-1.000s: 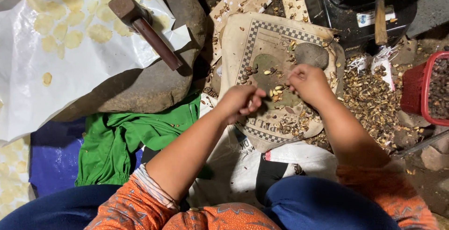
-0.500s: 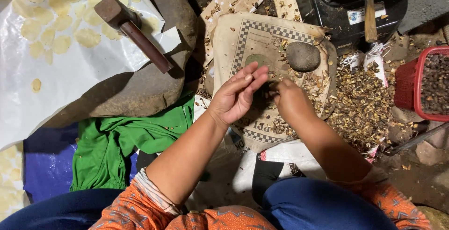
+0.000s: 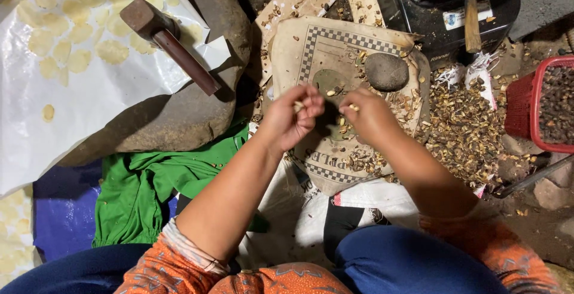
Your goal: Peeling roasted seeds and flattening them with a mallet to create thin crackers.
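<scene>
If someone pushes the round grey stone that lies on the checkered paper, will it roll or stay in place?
The grey stone looks rounded but somewhat flattened, so it would probably slide or rock rather than roll far. It seems dense, likely heavy for its size. The paper beneath it is creased and strewn with shell bits, which may slow it.

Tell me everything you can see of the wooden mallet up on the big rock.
The wooden mallet has a blocky dark-brown head and a straight reddish-brown handle. It looks worn and solid. It lies flat and slanted, head toward the upper left, handle running down to the right. It rests on the white sheet over the large flat rock. Neither hand touches it.
</scene>
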